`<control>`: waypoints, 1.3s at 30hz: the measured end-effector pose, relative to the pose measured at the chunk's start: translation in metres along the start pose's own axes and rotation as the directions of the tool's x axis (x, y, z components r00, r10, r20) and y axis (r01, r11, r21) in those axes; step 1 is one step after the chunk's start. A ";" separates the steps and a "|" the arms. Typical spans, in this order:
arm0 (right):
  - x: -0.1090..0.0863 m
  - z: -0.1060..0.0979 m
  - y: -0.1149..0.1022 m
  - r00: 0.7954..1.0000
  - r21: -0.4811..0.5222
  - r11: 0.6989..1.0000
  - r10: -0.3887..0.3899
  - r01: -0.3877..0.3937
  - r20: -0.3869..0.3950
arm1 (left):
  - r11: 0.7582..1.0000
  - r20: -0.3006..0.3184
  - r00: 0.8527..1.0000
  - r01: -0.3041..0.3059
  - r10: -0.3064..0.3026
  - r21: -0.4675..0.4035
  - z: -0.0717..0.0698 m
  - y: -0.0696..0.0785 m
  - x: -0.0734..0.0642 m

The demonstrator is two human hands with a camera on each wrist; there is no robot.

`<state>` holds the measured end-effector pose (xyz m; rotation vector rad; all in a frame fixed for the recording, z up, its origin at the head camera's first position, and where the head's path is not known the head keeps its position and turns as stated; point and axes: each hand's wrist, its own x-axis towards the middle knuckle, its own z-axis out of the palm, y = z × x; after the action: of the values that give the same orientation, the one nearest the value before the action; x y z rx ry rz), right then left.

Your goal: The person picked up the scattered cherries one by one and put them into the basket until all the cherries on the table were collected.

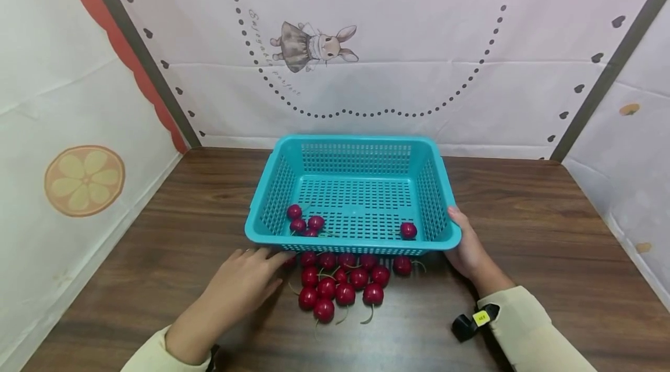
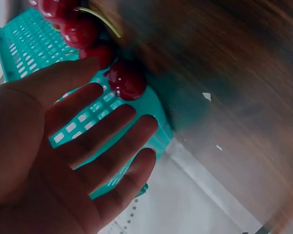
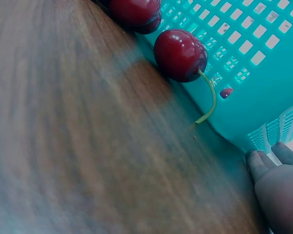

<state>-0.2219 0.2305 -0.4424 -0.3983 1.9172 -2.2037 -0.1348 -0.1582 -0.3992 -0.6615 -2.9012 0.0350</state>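
Note:
A turquoise plastic basket (image 1: 353, 140) stands on the table, with several red cherries (image 1: 316, 222) at its front left and a single cherry (image 1: 408, 230) at its front right. Loose stemmed cherries (image 1: 326, 288) lie against and before its front wall. My left hand (image 1: 246, 279) is at the left end of this group; in the left wrist view its fingers are extended, fingertips close beside a cherry (image 2: 127, 80). At the basket's front right corner, my right hand (image 1: 467, 250) holds the rim; only part of its fingers (image 3: 256, 165) shows in the right wrist view.
Dark wooden tabletop (image 1: 209, 203) surrounds the basket. A white printed cloth (image 1: 398, 35) hangs behind it, with more cloth at both sides. A black device with a yellow label (image 1: 480, 318) is strapped to the right wrist.

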 end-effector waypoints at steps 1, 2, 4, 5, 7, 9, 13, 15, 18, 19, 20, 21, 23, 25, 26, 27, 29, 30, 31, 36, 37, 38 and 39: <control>0.000 0.000 0.000 1.000 0.005 1.000 -0.002 0.002 0.000 | 1.000 -0.011 1.000 -0.004 0.004 0.006 0.001 0.000 0.001; 0.000 0.000 0.000 1.000 0.007 1.000 -0.001 0.001 0.001 | 1.000 -0.022 1.000 -0.008 0.008 0.011 0.002 0.000 0.001; 0.000 0.000 0.000 1.000 0.004 1.000 -0.001 0.001 -0.001 | 1.000 -0.037 0.999 -0.013 0.013 0.023 0.004 -0.001 0.002; 0.000 0.000 0.001 1.000 0.002 1.000 0.000 0.000 -0.002 | 1.000 -0.040 0.999 -0.013 0.014 0.028 0.004 -0.001 0.003; -0.001 0.000 0.001 1.000 0.000 1.000 0.002 -0.002 -0.002 | 0.999 -0.044 0.999 -0.012 0.013 0.034 0.006 -0.001 0.004; -0.001 0.000 0.001 1.000 -0.002 1.000 0.003 -0.003 -0.004 | 0.999 -0.049 0.999 -0.009 0.011 0.039 0.006 -0.001 0.006; 0.000 0.001 0.000 1.000 -0.003 1.000 0.000 0.000 -0.004 | 0.999 -0.051 0.999 0.005 -0.003 0.041 0.006 0.000 0.007; 0.000 0.001 -0.001 1.000 -0.003 1.000 -0.002 0.002 -0.003 | 0.999 -0.043 0.999 0.009 -0.007 0.051 0.006 0.000 0.007; 0.000 0.001 -0.001 1.000 -0.014 1.000 -0.006 0.006 0.002 | 0.997 -0.023 1.000 0.013 -0.012 0.071 0.005 0.001 0.006; 0.000 0.001 -0.001 1.000 -0.015 1.000 -0.007 0.007 0.004 | 0.997 -0.015 1.000 0.015 -0.014 0.077 0.004 0.001 0.005; 0.000 0.001 -0.001 1.000 -0.018 1.000 -0.008 0.009 0.005 | 0.997 -0.008 1.000 0.017 -0.016 0.080 0.004 0.002 0.005; 0.000 0.000 -0.001 1.000 -0.023 1.000 -0.009 0.009 0.003 | 0.996 -0.002 1.000 0.019 -0.018 0.084 0.004 0.002 0.005; 0.000 0.000 0.000 1.000 -0.025 1.000 -0.010 0.010 0.004 | 0.996 0.010 1.000 0.025 -0.026 0.090 0.004 0.003 0.005; -0.001 0.000 0.001 1.000 -0.022 1.000 -0.005 0.005 0.004 | 0.995 0.020 0.999 0.029 -0.031 0.090 0.003 0.004 0.005; -0.001 0.000 0.000 1.000 -0.023 1.000 -0.002 0.003 0.004 | 0.995 0.025 0.999 0.030 -0.032 0.091 0.003 0.004 0.005; -0.001 0.000 0.001 1.000 -0.023 1.000 0.000 0.000 0.003 | 0.995 0.027 0.999 0.031 -0.034 0.094 0.003 0.005 0.005; -0.002 0.000 0.000 1.000 -0.023 1.000 0.002 -0.002 0.003 | 0.995 0.029 0.999 0.031 -0.034 0.098 0.003 0.005 0.005; -0.002 0.000 0.000 1.000 -0.027 1.000 0.003 -0.003 0.005 | 0.995 0.029 0.999 0.032 -0.035 0.100 0.002 0.005 0.005; -0.002 0.000 0.000 1.000 -0.031 1.000 0.004 -0.004 0.004 | 0.994 0.026 0.999 0.032 -0.035 0.105 0.002 0.005 0.004; -0.003 0.000 0.000 1.000 -0.051 0.999 0.003 -0.003 0.002 | 0.994 0.033 0.998 0.051 -0.054 0.099 -0.006 0.005 0.000; -0.003 0.000 0.000 1.000 -0.051 0.999 0.005 -0.005 0.000 | 0.994 0.040 0.997 0.055 -0.059 0.090 -0.009 0.006 -0.001; -0.003 0.000 0.000 1.000 -0.050 0.999 0.003 -0.003 0.001 | 0.995 0.046 0.997 0.060 -0.064 0.077 -0.011 0.006 -0.001; -0.002 0.000 0.000 1.000 -0.050 0.999 0.001 -0.001 0.000 | 0.996 0.051 0.996 0.063 -0.066 0.064 -0.014 0.007 -0.002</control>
<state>-0.2196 0.2314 -0.4425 -0.4054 1.9753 -2.1582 -0.1281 -0.1527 -0.3864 -0.5640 -2.9568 0.1371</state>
